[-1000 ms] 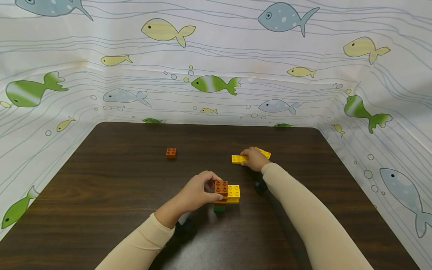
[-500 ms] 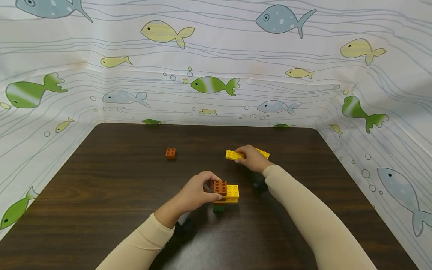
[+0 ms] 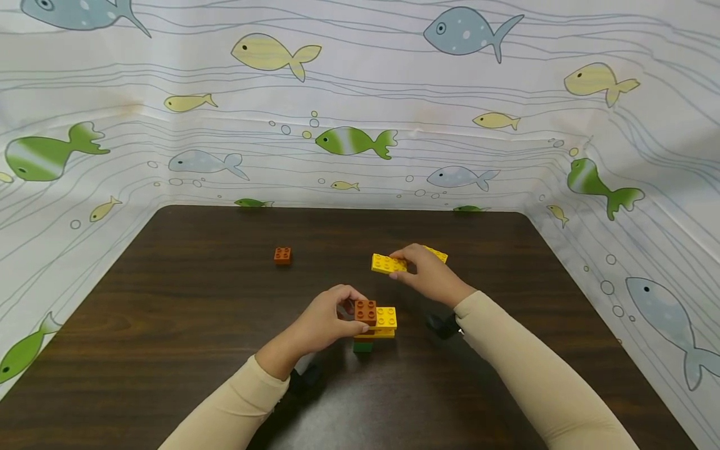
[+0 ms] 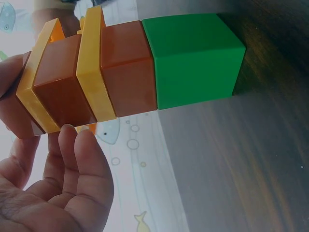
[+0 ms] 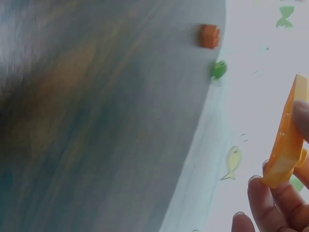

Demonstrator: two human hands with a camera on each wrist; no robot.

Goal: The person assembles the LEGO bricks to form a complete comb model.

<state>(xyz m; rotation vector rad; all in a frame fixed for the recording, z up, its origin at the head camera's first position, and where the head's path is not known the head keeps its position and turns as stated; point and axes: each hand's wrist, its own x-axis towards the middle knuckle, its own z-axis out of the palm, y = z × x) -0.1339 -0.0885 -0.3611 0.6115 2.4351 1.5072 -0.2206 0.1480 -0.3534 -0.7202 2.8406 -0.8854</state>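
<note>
From the head view, a dark wood-grain desk [image 3: 169, 300] sits inside a white curtain printed with fish [image 3: 360, 112]. Near its middle stands a small tower of glossy plastic studded bricks [image 3: 374, 325], green at the base with yellow plates and brown blocks above. The left hand [image 3: 323, 322] comes in from the near edge, sleeve in beige fabric, and its fingers [image 3: 351, 294] curl round the tower's brown top brick. Behind and to the right, the right hand [image 3: 427, 275] pinches a flat yellow studded plate [image 3: 388, 264], lifted just off the desk; a second yellow plate [image 3: 435, 253] peeks out behind the knuckles. A lone small brown square brick [image 3: 282, 255] lies well apart to the left.

The left wrist view shows the layering that the head view hides: a green cube, brown block, thin yellow plate, brown block, yellow plate again, all smooth-sided. The fingertips [image 4: 77, 145] touch the upper layers.

The right wrist view is blurred; it shows the plate edge-on, thin and orange-yellow, gripped between fingertips [image 5: 263, 193], with the lone brown brick far off near the desk's edge.
</note>
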